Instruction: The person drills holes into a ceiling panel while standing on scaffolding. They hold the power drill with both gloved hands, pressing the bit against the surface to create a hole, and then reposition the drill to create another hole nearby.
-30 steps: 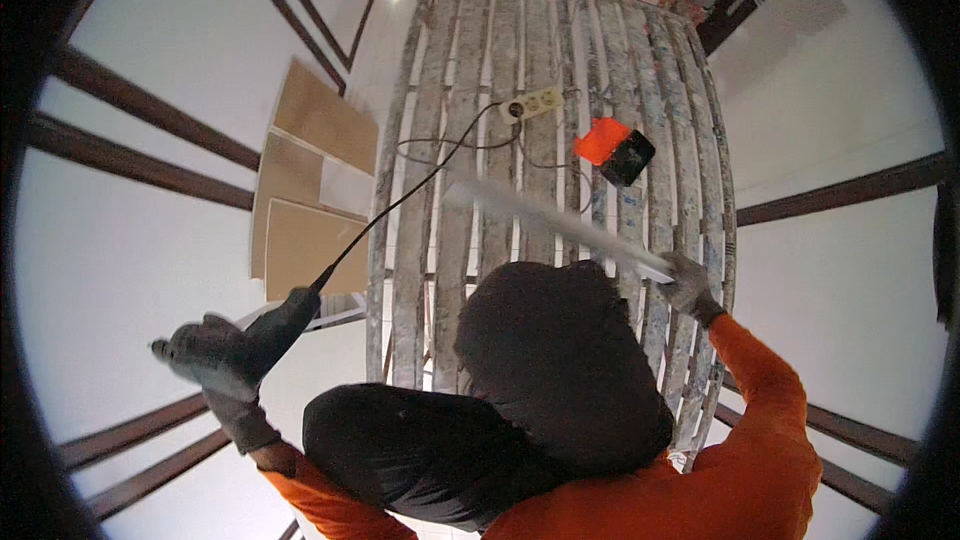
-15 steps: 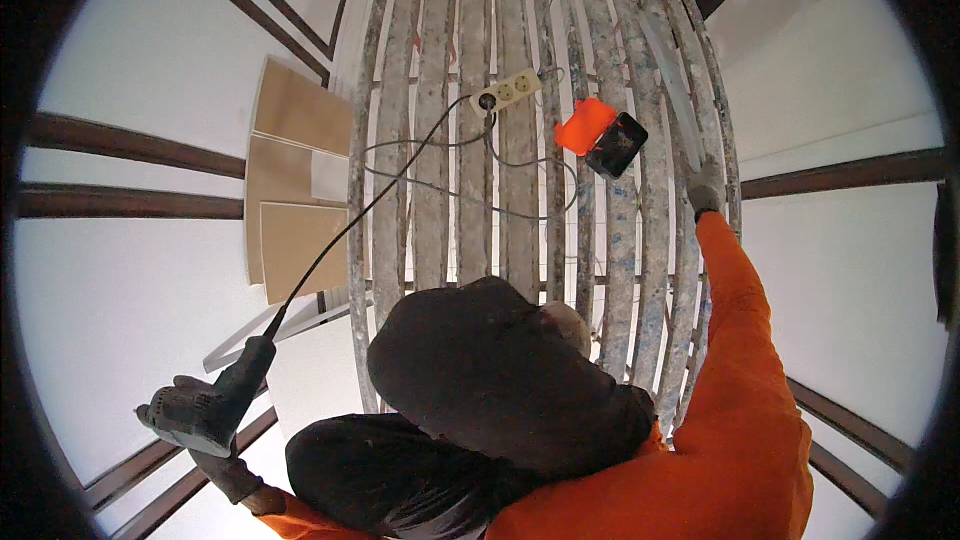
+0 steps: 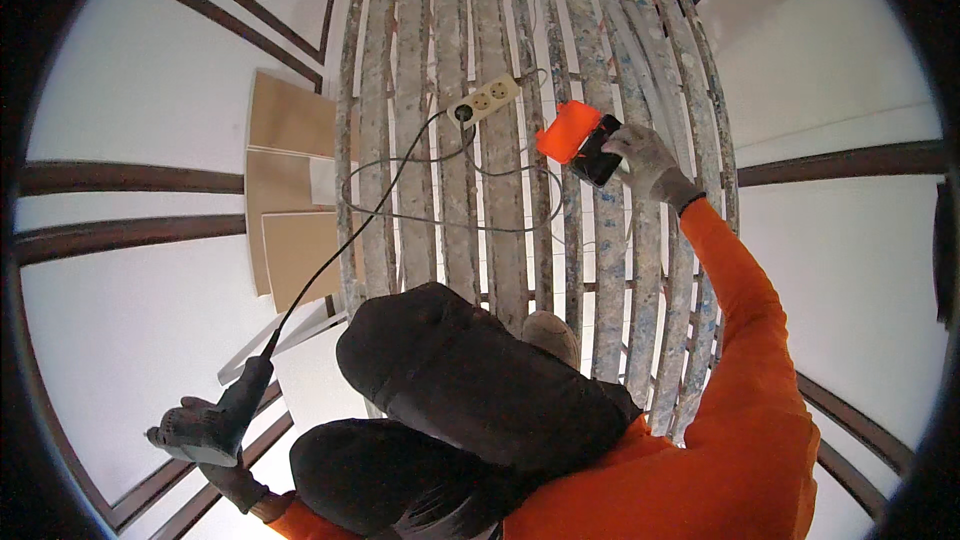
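Note:
My left hand (image 3: 215, 475), gloved, is wrapped round the grip of a dark corded power drill (image 3: 215, 425) at the lower left. The drill's nose points left, and its cord runs up to the power strip. My right hand (image 3: 640, 155), in a grey glove, reaches over the right side of a small black box (image 3: 597, 164) with an orange lid (image 3: 569, 131) swung back. Its fingers are stretched out over the box; the tips are partly lost against the black, and I see nothing in them. What lies inside the box is too dark to make out.
The box and a beige power strip (image 3: 483, 101) lie on a slatted, paint-stained platform (image 3: 410, 190) with gaps between boards. Looped cable (image 3: 450, 225) crosses the slats. A long pale strip (image 3: 655, 70) lies at right. Brown boards (image 3: 300, 250) lean at left. My bent knees fill the front.
My right hand has moved from the long pale strip at the right edge, leftward to the black box. The left hand still holds the drill. The whole view has shifted slightly.

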`<state>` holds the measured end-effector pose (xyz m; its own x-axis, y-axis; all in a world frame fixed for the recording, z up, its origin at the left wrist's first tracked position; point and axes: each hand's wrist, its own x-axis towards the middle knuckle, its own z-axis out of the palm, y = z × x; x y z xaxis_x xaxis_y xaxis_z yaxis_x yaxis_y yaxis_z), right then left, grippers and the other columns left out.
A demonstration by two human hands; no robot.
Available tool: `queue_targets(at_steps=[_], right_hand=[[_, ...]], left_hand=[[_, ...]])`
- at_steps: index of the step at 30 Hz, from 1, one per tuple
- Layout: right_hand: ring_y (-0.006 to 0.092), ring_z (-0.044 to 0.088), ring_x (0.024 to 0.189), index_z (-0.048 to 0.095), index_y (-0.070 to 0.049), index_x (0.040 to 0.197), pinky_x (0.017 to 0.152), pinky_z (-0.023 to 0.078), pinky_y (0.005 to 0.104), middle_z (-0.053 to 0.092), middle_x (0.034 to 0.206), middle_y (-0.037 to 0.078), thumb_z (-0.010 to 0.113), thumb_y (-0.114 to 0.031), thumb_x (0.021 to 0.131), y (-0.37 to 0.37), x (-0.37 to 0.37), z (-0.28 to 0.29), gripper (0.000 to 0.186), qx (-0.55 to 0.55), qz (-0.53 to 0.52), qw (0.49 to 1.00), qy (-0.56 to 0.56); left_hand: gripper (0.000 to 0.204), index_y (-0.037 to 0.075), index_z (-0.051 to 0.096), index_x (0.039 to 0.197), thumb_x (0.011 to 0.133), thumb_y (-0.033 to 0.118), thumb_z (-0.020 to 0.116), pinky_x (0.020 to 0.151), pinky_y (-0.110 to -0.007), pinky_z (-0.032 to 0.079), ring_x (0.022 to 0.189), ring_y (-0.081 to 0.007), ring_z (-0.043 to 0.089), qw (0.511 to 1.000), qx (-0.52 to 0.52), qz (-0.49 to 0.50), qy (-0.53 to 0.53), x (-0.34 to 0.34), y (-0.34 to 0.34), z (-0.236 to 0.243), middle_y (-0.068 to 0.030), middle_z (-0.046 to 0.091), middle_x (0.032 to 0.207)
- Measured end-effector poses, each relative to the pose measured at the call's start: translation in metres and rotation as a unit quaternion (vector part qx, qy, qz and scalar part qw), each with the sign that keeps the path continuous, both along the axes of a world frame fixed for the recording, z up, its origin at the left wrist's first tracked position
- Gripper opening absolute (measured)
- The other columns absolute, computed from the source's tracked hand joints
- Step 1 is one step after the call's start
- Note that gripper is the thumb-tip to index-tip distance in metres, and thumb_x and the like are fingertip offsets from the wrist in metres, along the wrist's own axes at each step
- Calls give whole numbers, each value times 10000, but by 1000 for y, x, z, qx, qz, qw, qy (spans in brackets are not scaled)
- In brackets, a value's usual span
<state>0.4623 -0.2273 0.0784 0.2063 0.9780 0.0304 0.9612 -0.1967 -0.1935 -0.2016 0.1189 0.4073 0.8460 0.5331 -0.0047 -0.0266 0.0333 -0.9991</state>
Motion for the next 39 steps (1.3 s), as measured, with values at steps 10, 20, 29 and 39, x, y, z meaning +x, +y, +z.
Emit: queue_targets(at_steps=[10, 20, 29, 39], right_hand=[[286, 598, 1018, 658, -169, 1031, 891, 441, 451, 639, 995, 57, 650, -361, 907, -25, -72, -32, 229, -163, -40, 975, -144], [311, 644, 1103, 674, -133, 1181, 973, 493, 445, 665, 1129, 91, 730, -391, 924, 54, -168, 110, 368, 124, -100, 980, 120], [369, 517, 1324, 347, -139, 1554, 1072, 452, 521, 535, 1388, 175, 849, -418, 829, 254, -380, 323, 924, 325, 279, 870, 247], [283, 624, 1121, 436, -63, 1476, 970, 523, 450, 613, 1214, 132, 879, -212, 783, 300, -452, 289, 836, 209, 109, 804, 546]], left_hand=[[212, 116, 547, 762, 869, 216, 699, 891, -586, 446, 715, -266, 510, 978, -78, 1, -195, -19, 23, 9, -55, 478, 707], [265, 81, 559, 1075, 921, 255, 687, 1057, -444, 456, 1027, -254, 597, 810, -366, -20, -458, -26, 39, 4, -87, 565, 1005], [307, 48, 571, 1300, 1065, 237, 512, 990, -451, 535, 1124, -275, 627, -420, -676, -198, -573, 99, 92, -35, -142, 652, 1222], [286, 10, 637, 1202, 1016, 197, 528, 851, -422, 575, 1029, -304, 676, 355, -576, -27, -736, 92, 100, -136, -128, 680, 1156]])
